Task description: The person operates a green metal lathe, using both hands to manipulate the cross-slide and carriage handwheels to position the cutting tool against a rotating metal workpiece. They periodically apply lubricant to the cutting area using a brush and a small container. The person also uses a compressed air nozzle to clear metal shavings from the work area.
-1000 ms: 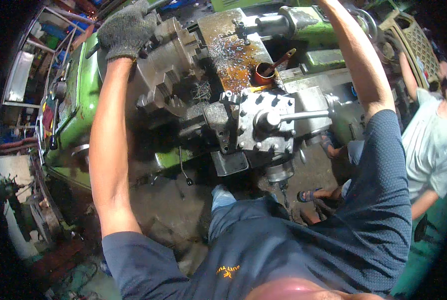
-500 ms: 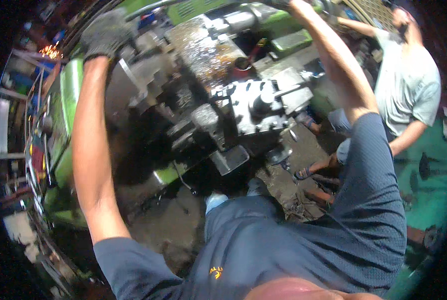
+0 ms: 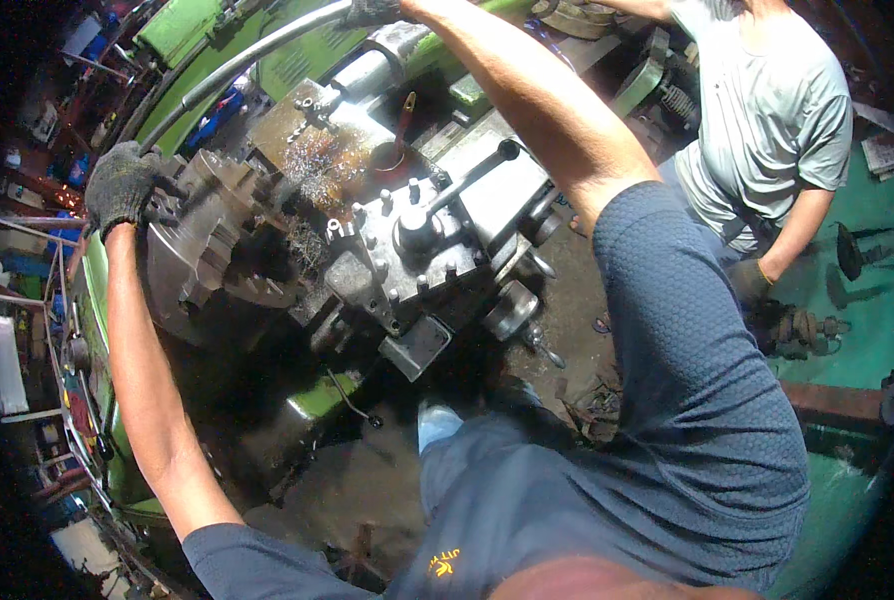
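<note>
My left hand [image 3: 122,188], in a dark grey knit glove, is curled around the lower end of a long metal bar [image 3: 267,45] beside the lathe chuck [image 3: 212,235]. The bar slants up to the top edge, with a thicker sleeve over its far part. There my right hand [image 3: 375,12], also gloved, is closed around the bar and partly cut off by the frame edge. The chuck has stepped jaws and dark, worn metal. Right of it stands a square tool post [image 3: 417,240] with several bolts and a clamping lever [image 3: 472,180].
A red cup [image 3: 387,160] with a brush handle stands behind the tool post, near metal shavings [image 3: 317,165]. Handwheels [image 3: 512,310] stick out at the carriage front. At right a person in a light shirt [image 3: 777,90] stands close. Sparks [image 3: 67,200] glow at far left.
The view has swung, so the lathe sits further left and turned. Both my hands appear further left, and more of the bar shows. The other person's lowered gloved hand has come into view.
</note>
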The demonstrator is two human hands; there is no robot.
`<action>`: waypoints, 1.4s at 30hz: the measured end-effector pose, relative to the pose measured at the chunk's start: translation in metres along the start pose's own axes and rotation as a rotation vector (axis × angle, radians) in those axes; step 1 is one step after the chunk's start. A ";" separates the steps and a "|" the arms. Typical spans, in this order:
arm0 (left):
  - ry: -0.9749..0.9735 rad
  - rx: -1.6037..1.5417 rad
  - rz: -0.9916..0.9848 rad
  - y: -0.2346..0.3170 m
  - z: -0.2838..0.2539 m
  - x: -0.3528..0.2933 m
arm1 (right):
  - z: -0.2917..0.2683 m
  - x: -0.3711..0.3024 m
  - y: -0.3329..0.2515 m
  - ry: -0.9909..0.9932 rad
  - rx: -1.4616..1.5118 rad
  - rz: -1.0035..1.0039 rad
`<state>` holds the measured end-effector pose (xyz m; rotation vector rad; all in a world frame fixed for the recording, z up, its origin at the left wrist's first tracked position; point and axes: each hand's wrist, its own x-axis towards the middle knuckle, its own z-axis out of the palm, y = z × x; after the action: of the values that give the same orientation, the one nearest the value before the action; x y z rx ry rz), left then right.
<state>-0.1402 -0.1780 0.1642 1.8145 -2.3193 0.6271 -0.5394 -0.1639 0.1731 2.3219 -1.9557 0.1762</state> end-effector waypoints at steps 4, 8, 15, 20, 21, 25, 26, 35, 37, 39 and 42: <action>0.014 0.005 0.022 0.011 -0.010 -0.003 | 0.008 0.006 0.005 0.014 -0.026 0.050; 0.030 -0.025 0.027 0.015 -0.006 -0.006 | 0.003 0.002 -0.004 -0.019 -0.106 0.145; 0.137 -0.086 0.289 -0.017 0.015 0.005 | 0.003 -0.075 -0.061 -0.190 -0.206 0.340; 0.196 -0.123 0.503 -0.020 0.025 0.034 | 0.014 -0.105 -0.032 -0.015 -0.075 0.361; 0.180 -0.102 0.430 -0.012 0.028 0.029 | 0.010 -0.121 -0.055 -0.091 -0.137 0.366; 0.210 -0.107 0.401 -0.009 0.033 0.022 | -0.007 -0.138 -0.067 -0.092 -0.012 0.397; 0.200 -0.105 0.408 -0.014 0.033 0.022 | -0.008 -0.135 -0.068 -0.141 -0.057 0.365; 0.149 -0.072 0.352 -0.030 0.028 0.026 | 0.001 -0.118 -0.073 -0.142 -0.007 0.317; 0.188 -0.095 0.371 -0.036 0.031 0.031 | 0.010 -0.105 -0.062 -0.128 -0.076 0.320; 0.234 -0.189 0.389 -0.022 0.039 0.034 | 0.027 -0.103 -0.025 -0.057 -0.299 0.298; 0.237 -0.220 0.455 -0.002 0.034 0.017 | 0.056 -0.117 -0.021 -0.058 -0.262 0.456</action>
<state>-0.1377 -0.2073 0.1398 1.0618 -2.5242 0.5714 -0.5374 -0.0554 0.0996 1.7181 -2.3451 -0.1109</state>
